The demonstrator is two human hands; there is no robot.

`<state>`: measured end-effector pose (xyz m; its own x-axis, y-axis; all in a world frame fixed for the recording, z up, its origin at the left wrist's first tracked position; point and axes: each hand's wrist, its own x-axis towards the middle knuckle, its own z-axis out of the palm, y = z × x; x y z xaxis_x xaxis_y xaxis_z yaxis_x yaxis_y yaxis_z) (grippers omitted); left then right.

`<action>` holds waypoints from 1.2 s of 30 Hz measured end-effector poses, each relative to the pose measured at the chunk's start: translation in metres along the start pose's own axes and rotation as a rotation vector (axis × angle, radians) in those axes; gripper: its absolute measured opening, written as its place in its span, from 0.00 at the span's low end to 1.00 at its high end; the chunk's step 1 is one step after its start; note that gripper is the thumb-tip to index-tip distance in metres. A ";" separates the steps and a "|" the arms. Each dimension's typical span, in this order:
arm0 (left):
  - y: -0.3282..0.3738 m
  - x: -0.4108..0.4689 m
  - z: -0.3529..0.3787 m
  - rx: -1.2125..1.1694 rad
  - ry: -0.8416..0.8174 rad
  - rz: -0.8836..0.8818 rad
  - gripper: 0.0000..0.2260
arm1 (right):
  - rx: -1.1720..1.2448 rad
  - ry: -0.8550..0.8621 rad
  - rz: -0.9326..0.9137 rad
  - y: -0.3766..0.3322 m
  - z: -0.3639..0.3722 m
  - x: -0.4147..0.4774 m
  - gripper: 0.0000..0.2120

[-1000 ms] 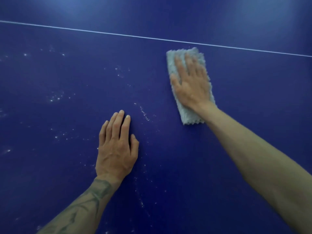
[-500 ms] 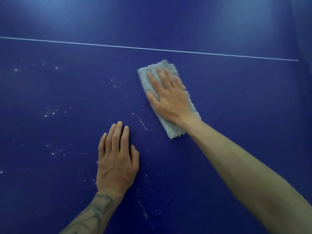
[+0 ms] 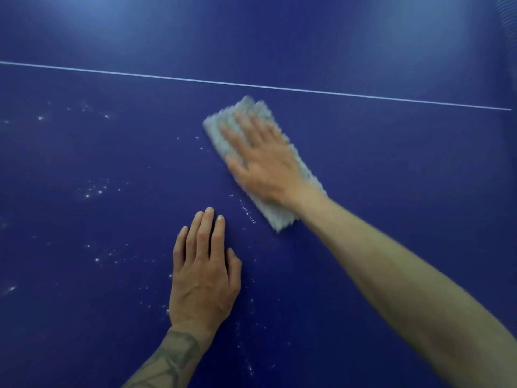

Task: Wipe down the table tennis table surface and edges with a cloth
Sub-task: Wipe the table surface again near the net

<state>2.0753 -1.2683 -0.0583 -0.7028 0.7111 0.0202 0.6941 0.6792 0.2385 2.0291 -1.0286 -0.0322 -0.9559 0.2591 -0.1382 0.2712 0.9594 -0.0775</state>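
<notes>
The blue table tennis table (image 3: 377, 169) fills the whole view. A folded light grey cloth (image 3: 279, 215) lies flat on it near the middle. My right hand (image 3: 265, 161) presses on the cloth with straight, spread fingers; hand and cloth are motion-blurred. My left hand (image 3: 204, 275) rests flat on the bare table, below and left of the cloth, fingers straight and together. White dust specks (image 3: 93, 190) dot the surface left of both hands, and a short streak of specks (image 3: 247, 212) lies just beside the cloth's left edge.
A thin white line (image 3: 251, 85) crosses the table above the cloth from left to right. The dark net (image 3: 510, 21) shows at the top right corner. More specks (image 3: 249, 368) trail down the surface right of my left wrist.
My right hand has slid the cloth leftward across the table, from right of the speck streak to just beside it. My left hand has stayed flat in the same spot.
</notes>
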 end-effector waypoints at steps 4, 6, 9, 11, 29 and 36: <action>0.000 -0.001 -0.001 0.005 -0.011 0.000 0.26 | 0.063 -0.002 -0.069 0.010 0.004 -0.040 0.30; 0.000 -0.001 0.000 -0.001 -0.006 -0.001 0.26 | 0.057 0.005 0.080 0.029 0.003 -0.031 0.30; -0.002 -0.002 -0.001 -0.001 -0.004 0.002 0.25 | 0.140 0.020 0.330 0.025 0.003 -0.017 0.31; -0.001 0.000 -0.003 -0.001 -0.011 -0.002 0.25 | 0.162 0.044 0.383 0.003 0.006 -0.015 0.31; -0.111 -0.061 -0.030 0.003 -0.020 -0.048 0.27 | 0.213 0.098 0.503 -0.077 0.019 -0.034 0.31; -0.111 -0.060 -0.032 0.001 -0.035 -0.070 0.28 | 0.153 0.065 0.203 -0.093 0.028 -0.066 0.31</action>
<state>2.0351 -1.3925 -0.0552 -0.7437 0.6678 -0.0305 0.6437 0.7277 0.2369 2.0699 -1.1377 -0.0433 -0.8838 0.4564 -0.1028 0.4678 0.8600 -0.2038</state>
